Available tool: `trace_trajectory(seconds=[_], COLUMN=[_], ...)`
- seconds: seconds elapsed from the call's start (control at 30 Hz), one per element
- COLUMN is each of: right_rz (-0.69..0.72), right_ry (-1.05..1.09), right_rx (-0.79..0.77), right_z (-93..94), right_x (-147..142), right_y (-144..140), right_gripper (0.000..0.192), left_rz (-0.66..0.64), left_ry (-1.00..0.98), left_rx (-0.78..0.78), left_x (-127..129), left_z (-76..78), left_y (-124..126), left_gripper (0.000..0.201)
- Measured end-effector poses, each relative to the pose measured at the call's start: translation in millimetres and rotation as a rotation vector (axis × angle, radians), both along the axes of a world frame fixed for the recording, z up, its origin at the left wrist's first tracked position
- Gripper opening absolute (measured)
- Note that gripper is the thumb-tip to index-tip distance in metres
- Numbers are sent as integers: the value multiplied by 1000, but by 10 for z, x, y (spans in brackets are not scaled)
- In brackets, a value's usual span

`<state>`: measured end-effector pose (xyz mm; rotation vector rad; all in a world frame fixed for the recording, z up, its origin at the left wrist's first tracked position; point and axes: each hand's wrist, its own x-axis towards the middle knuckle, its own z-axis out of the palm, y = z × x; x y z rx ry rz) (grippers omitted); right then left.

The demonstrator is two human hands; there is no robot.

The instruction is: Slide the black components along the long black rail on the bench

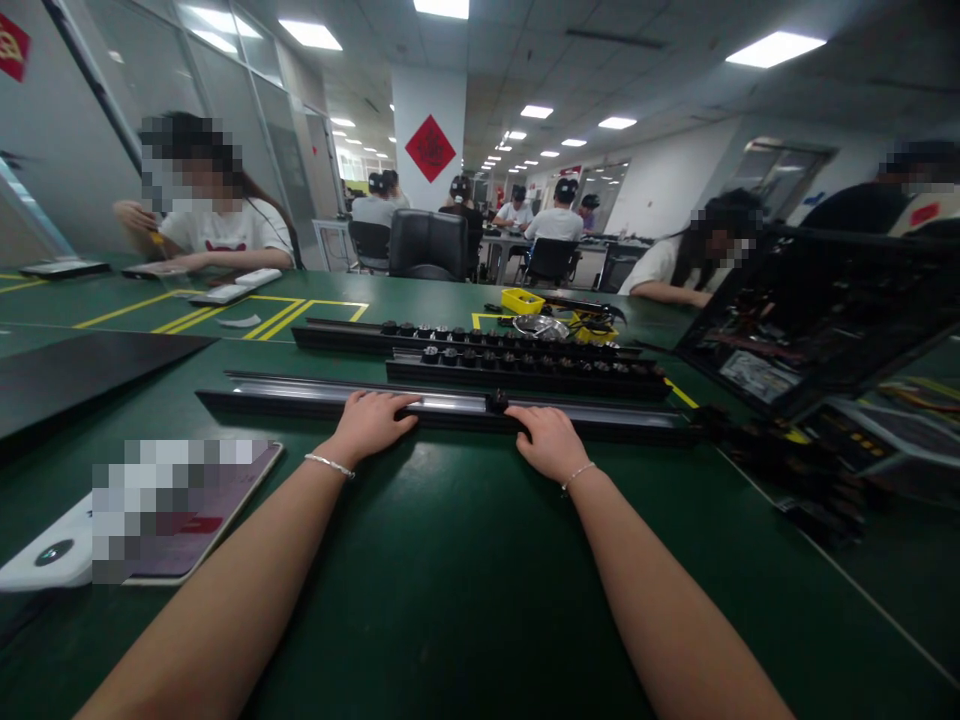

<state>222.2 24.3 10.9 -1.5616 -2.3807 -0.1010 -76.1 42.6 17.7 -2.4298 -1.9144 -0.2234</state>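
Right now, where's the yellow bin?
Head view: the yellow bin sits on the green table, centre and slightly right, behind the two knob-filled black rails, next to a shiny metal dish.

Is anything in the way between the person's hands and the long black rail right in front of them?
Nothing visible. The left hand and the right hand both already rest on the near edge of the long black rail, either side of a small black knob sitting on it.

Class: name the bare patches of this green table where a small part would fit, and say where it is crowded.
Bare green mat lies between the forearms, below the near rail that the left hand and right hand touch. Crowded: the knobbed rails behind and the open chassis at right.
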Motion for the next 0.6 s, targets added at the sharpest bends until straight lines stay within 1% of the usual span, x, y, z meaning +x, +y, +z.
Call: trace_trajectory(seconds=[0.17,0.6], right_rz=[3,13], right_ry=[-2,4], right_rx=[15,25], right_z=[-5,-18], right_x=[72,82], right_y=[4,22], right_gripper=[42,43], left_rz=[20,15], left_ry=[14,14], left_rx=[-14,-2], left_x=[8,-5], left_z=[8,-19], left_y=[3,25], left_gripper=[49,49])
